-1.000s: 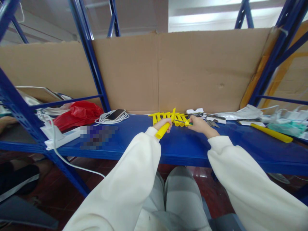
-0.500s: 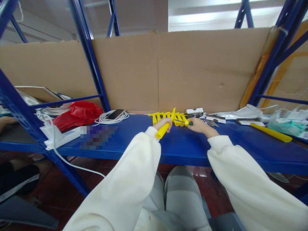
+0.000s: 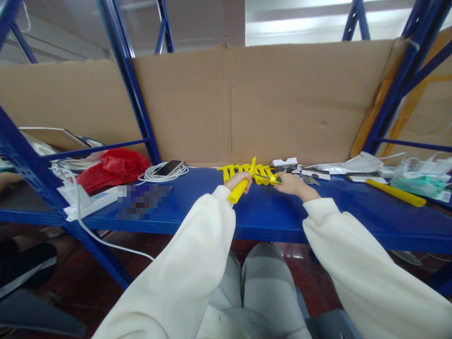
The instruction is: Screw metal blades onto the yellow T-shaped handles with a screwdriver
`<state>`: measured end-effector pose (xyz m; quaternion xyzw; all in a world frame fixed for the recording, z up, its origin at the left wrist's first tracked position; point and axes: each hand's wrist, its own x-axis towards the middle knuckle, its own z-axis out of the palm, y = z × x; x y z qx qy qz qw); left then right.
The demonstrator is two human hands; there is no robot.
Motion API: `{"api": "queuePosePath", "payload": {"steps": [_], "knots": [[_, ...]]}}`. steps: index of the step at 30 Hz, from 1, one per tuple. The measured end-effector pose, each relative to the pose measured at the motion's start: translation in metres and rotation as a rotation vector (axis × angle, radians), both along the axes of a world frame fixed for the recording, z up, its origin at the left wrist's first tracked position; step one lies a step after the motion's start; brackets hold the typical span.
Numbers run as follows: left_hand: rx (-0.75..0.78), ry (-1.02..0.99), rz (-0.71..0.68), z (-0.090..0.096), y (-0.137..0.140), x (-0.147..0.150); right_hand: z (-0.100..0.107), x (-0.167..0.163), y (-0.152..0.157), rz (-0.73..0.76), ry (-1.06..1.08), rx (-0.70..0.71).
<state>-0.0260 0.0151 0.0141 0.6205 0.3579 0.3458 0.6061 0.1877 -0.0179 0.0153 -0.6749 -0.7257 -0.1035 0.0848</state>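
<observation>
My left hand (image 3: pixel 242 180) is closed round the thick round handle of a yellow scraper-like tool (image 3: pixel 238 190). Its narrow-looking head points up and away from me. My right hand (image 3: pixel 291 183) grips a screwdriver (image 3: pixel 273 180) with a yellow and green handle. The thin shaft reaches left to the yellow tool, near the junction of head and handle; whether the tip sits in a screw is too small to tell. Behind both hands, several similar yellow tools (image 3: pixel 262 175) lie side by side on the blue shelf (image 3: pixel 197 197), handles toward me.
Small boxes (image 3: pixel 284 163) and flat grey pieces (image 3: pixel 310 179) lie right of the row. Farther right is a long yellow tube (image 3: pixel 396 193). On the left are a phone (image 3: pixel 169 167) on coiled white cable, a red bag (image 3: pixel 115 167) and a white power strip (image 3: pixel 93 202). Cardboard (image 3: pixel 275 103) stands behind.
The view has shifted very slightly. Both hands keep their places, the left on the yellow tool and the right on the screwdriver.
</observation>
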Motion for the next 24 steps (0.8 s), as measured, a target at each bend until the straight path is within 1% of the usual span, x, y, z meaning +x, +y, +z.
{"api": "queuePosePath", "payload": {"steps": [3, 9, 12, 18, 21, 24], "knots": [[0.003, -0.005, 0.022, 0.0010, 0.0001, 0.0003, -0.0007, 0.0015, 0.0018, 0.019, 0.015, 0.015], [0.028, 0.022, 0.021, 0.0005, -0.0011, 0.0001, -0.0027, -0.0003, -0.0006, -0.045, -0.009, 0.078], [0.028, 0.023, 0.039, 0.0005, -0.0013, 0.0003, -0.0041, -0.0021, -0.0003, -0.055, 0.005, 0.079], [0.017, 0.026, 0.099, 0.0002, -0.0009, 0.0023, -0.0026, -0.0018, 0.0008, 0.002, 0.021, 0.029], [0.014, 0.006, 0.107, -0.0007, -0.0002, 0.0030, -0.0018, -0.0023, 0.0001, 0.006, 0.020, 0.054], [0.002, -0.016, 0.095, -0.0011, 0.0006, 0.0029, -0.0028, -0.0043, -0.0004, -0.030, 0.016, 0.090]]}}
